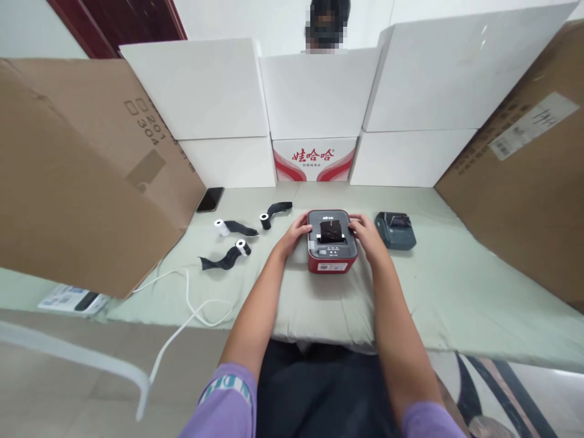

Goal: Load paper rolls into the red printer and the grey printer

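Note:
A red receipt printer (pixel 333 265) with a dark grey top stands upright on the cloth-covered table in front of me. Black paper (pixel 331 230) sticks out of the slot in its top. My left hand (pixel 295 234) grips the printer's left side, fingers on its upper edge. Against the right side, my right hand (pixel 365 236) holds it the same way. To the right sits a smaller dark grey printer (pixel 395 231). On the left lie three paper rolls with black tails: one roll (pixel 222 227), another (pixel 265 221) and a third (pixel 243 247).
White boxes (pixel 196 91) form a wall at the back, with a red-printed box (pixel 314 160) among them. Cardboard panels stand left (pixel 77 170) and right (pixel 524 182). A phone (pixel 210 199) and a white cable (pixel 187 292) lie on the left. Beyond the boxes is a person (pixel 329 12).

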Tool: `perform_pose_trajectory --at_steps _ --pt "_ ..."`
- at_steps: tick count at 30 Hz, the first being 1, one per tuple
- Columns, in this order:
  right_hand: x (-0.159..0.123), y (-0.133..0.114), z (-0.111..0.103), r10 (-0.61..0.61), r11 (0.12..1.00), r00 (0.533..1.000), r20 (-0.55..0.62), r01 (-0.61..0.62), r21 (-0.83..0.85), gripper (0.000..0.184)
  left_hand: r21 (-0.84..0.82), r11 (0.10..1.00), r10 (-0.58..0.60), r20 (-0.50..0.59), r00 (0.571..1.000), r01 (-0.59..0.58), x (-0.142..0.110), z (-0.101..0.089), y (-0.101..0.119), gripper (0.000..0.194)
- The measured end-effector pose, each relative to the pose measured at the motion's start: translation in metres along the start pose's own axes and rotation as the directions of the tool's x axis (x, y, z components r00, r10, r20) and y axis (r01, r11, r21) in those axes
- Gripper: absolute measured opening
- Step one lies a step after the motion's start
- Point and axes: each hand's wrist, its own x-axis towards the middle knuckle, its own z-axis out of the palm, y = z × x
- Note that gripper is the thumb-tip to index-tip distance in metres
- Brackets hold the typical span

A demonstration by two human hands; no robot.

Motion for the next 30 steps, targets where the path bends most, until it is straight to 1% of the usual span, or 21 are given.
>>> perform_pose_trajectory --at_steps 1,2,3,5,6,8,10,13,16,18,20,22,24,26,27,30 --pt "-0.013 0.000 -0.002 -0.040 0.999 0.999 0.004 0.040 -0.035 0.050 0.034 0.999 -0.005 -0.001 1.000 0.005 0.000 -0.005 0.001 0.061" --pt "-0.027 -0.001 -0.004 -0.098 0.993 0.994 0.040 0.100 -0.057 0.056 0.068 0.998 -0.014 0.007 1.000 0.014 -0.001 -0.011 0.004 0.061" --pt "-0.041 0.000 -0.005 -0.175 0.981 0.978 0.111 0.183 -0.068 0.065 0.101 0.995 -0.028 0.029 0.999 0.025 -0.002 -0.017 0.006 0.062" --pt "-0.064 0.001 -0.006 -0.296 0.942 0.923 0.246 0.325 -0.085 0.089 0.167 0.984 -0.079 0.113 0.990 0.059 -0.005 -0.027 0.012 0.069" --pt "-0.071 0.002 -0.005 -0.337 0.922 0.896 0.290 0.376 -0.088 0.099 0.202 0.976 -0.110 0.164 0.980 0.076 -0.006 -0.031 0.015 0.076" --pt "-0.079 0.004 -0.004 -0.381 0.897 0.868 0.318 0.430 -0.098 0.110 0.282 0.955 -0.164 0.232 0.959 0.095 -0.009 -0.037 0.019 0.091" --pt "-0.078 0.006 -0.004 -0.396 0.887 0.863 0.312 0.448 -0.114 0.112 0.370 0.924 -0.191 0.219 0.957 0.099 -0.011 -0.041 0.021 0.099" --pt "-0.070 0.010 -0.006 -0.383 0.888 0.870 0.310 0.440 -0.137 0.112 0.430 0.896 -0.186 0.132 0.974 0.113 -0.011 -0.040 0.020 0.101" --pt "-0.060 0.014 -0.011 -0.365 0.898 0.880 0.305 0.419 -0.134 0.113 0.390 0.917 -0.120 0.072 0.990 0.082 -0.009 -0.032 0.020 0.097" --pt "-0.050 0.015 -0.015 -0.366 0.899 0.884 0.289 0.417 -0.135 0.113 0.377 0.926 -0.021 0.016 1.000 0.014 -0.006 -0.021 0.022 0.086" --pt "-0.037 0.013 -0.021 -0.380 0.892 0.886 0.267 0.427 -0.150 0.114 0.393 0.917 0.082 -0.037 0.996 -0.061 -0.001 -0.007 0.024 0.069" --pt "-0.019 0.007 -0.028 -0.390 0.884 0.888 0.241 0.435 -0.173 0.115 0.423 0.898 0.173 -0.085 0.981 -0.122 0.006 0.007 0.025 0.053" --pt "0.000 -0.001 -0.036 -0.390 0.879 0.893 0.226 0.434 -0.199 0.116 0.452 0.878 0.240 -0.127 0.963 -0.159 0.015 0.020 0.024 0.046" --pt "0.020 -0.011 -0.046 -0.396 0.864 0.890 0.224 0.444 -0.236 0.119 0.446 0.878 0.266 -0.147 0.953 -0.177 0.026 0.031 0.021 0.047" --pt "0.030 -0.015 -0.050 -0.403 0.853 0.886 0.228 0.454 -0.257 0.122 0.428 0.886 0.263 -0.143 0.954 -0.180 0.032 0.036 0.020 0.050" --pt "0.060 -0.026 -0.062 -0.426 0.819 0.869 0.253 0.489 -0.301 0.128 0.340 0.922 0.230 -0.092 0.969 -0.186 0.055 0.049 0.014 0.067"
